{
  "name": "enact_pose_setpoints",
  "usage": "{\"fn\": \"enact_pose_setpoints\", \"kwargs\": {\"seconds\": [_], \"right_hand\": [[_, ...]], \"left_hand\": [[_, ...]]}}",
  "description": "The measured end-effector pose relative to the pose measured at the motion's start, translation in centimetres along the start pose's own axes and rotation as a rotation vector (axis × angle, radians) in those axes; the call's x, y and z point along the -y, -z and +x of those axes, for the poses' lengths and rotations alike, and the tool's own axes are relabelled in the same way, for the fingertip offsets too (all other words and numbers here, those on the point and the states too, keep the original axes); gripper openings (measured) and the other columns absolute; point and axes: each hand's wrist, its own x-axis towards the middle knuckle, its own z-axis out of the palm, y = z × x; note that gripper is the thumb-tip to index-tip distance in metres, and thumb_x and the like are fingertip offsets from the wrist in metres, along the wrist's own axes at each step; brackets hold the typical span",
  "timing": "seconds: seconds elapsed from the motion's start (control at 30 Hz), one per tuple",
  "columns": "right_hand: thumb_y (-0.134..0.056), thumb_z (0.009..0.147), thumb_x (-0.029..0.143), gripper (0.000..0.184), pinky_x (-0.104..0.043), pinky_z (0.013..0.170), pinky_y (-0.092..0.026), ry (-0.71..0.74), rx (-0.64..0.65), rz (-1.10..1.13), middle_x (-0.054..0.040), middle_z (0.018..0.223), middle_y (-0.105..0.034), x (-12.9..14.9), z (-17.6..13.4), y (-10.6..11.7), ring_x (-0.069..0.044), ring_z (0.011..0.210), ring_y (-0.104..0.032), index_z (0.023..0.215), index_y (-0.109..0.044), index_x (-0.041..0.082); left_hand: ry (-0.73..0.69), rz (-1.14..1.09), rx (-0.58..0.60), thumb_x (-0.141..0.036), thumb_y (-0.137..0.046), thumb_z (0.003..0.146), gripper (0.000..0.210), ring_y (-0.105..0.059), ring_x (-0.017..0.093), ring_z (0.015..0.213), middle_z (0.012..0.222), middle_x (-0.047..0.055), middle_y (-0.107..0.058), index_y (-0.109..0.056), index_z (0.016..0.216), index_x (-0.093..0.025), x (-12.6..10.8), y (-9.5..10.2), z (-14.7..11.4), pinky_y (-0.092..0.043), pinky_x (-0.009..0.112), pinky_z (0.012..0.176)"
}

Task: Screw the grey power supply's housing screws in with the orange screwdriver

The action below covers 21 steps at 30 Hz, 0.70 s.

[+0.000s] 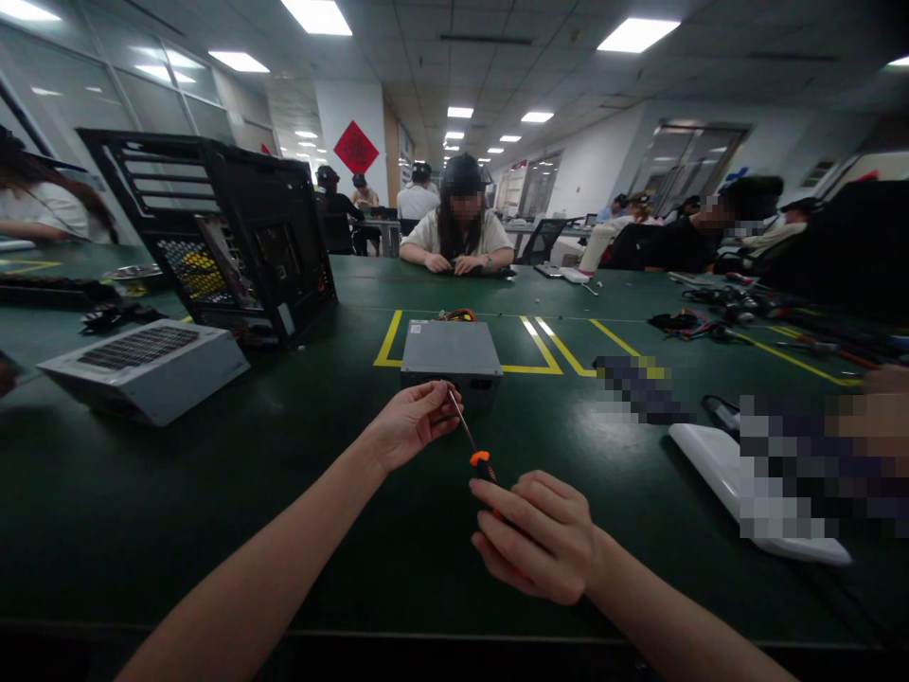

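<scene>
My right hand [536, 535] is wrapped round the handle of a screwdriver [484, 462] with a black and orange grip. Its thin metal shaft slants up and left to the fingertips of my left hand [418, 421]. There the thumb and forefinger are pinched together at the tip; whatever lies between them is too small to make out. Just behind my left hand sits a grey computer power supply [452, 349], flat on the green table, its socket side facing me. My left fingers cover part of that near side, and I cannot tell whether they touch it.
Left on the green table [319, 568] stand an open black computer case [284, 256] and a second power supply [152, 365] with a grille. To the right are a white device [710, 474] and cables [682, 324]. A person [458, 227] sits opposite.
</scene>
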Motion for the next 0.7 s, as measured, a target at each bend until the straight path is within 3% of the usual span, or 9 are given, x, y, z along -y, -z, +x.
{"fn": "enact_pose_setpoints", "kwargs": {"seconds": [0.3, 0.7], "right_hand": [[-0.062, 0.071, 0.018, 0.005, -0.026, 0.047, -0.043, 0.018, -0.026, -0.014, -0.0087, 0.083, -0.071, -0.22, -0.12, 0.0, -0.011, 0.055, -0.056, 0.072, -0.061, 0.013], [-0.062, 0.071, 0.019, 0.01, -0.026, 0.046, -0.043, -0.012, 0.02, 0.019, -0.0089, 0.085, -0.07, -0.15, -0.45, 0.08, -0.012, 0.055, -0.056, 0.079, -0.06, 0.013]], "left_hand": [[0.006, 0.008, -0.027, -0.024, -0.053, 0.085, 0.017, -0.063, 0.01, 0.072, 0.091, 0.007, -0.065, -0.062, 0.091, -0.011, 0.01, 0.11, 0.13, -0.053, 0.021, 0.064], [-0.005, 0.085, -0.022, -0.018, -0.057, 0.082, 0.008, -0.061, 0.008, 0.068, 0.081, 0.003, -0.063, -0.062, 0.08, -0.012, 0.2, 0.05, 0.21, -0.052, 0.02, 0.061]]}}
